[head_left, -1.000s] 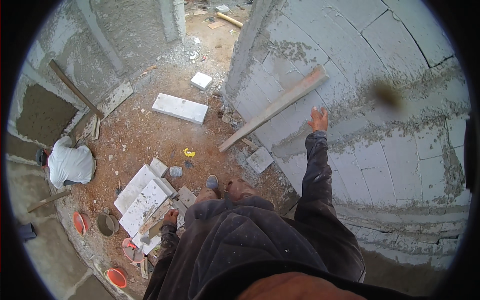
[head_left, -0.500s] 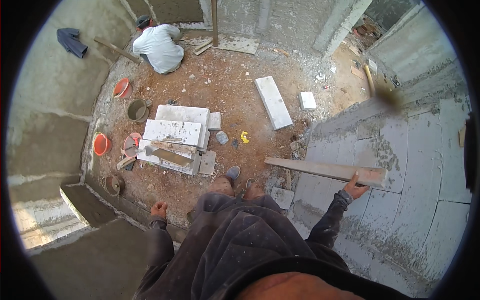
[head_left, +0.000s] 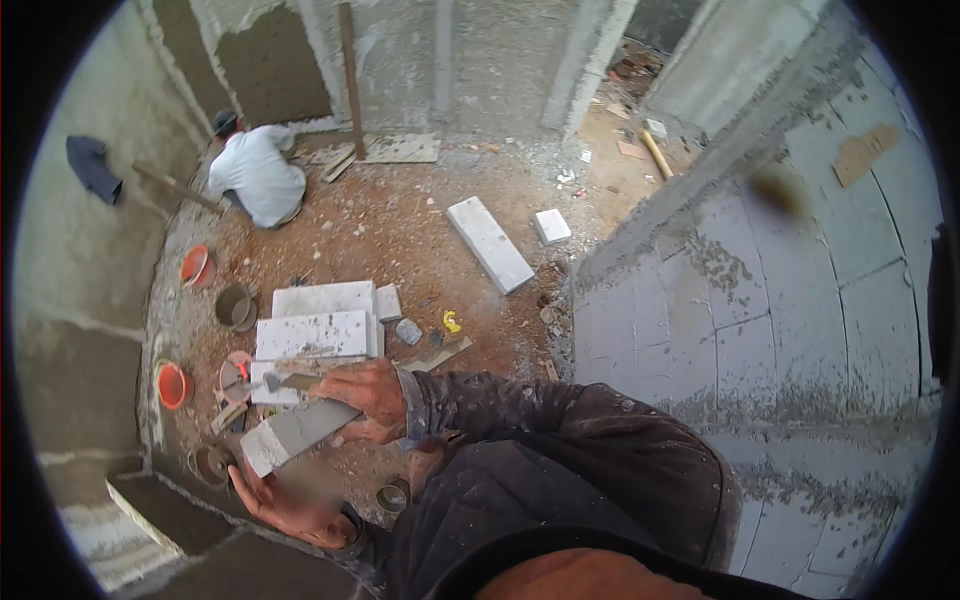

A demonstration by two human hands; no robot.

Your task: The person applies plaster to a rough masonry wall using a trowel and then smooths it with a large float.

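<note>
My right hand is closed around a long, mortar-stained beam, held tilted across the front of my body with its near-left end low and its far end to the right. My left hand is just below that near end, fingers apart and slightly curved; part of it is blurred, and I cannot tell if it touches the beam. Beneath and beyond the beam lies a stack of white blocks, with a pink tub beside it.
A co-worker in a white top crouches by the left wall. Orange buckets and a dark bucket line the left side. A long white block lies on the rubble floor; a block wall rises at my right.
The beam has moved from leaning at the right wall to across my body in my right hand. My left hand has moved toward its end, and the view has shifted.
</note>
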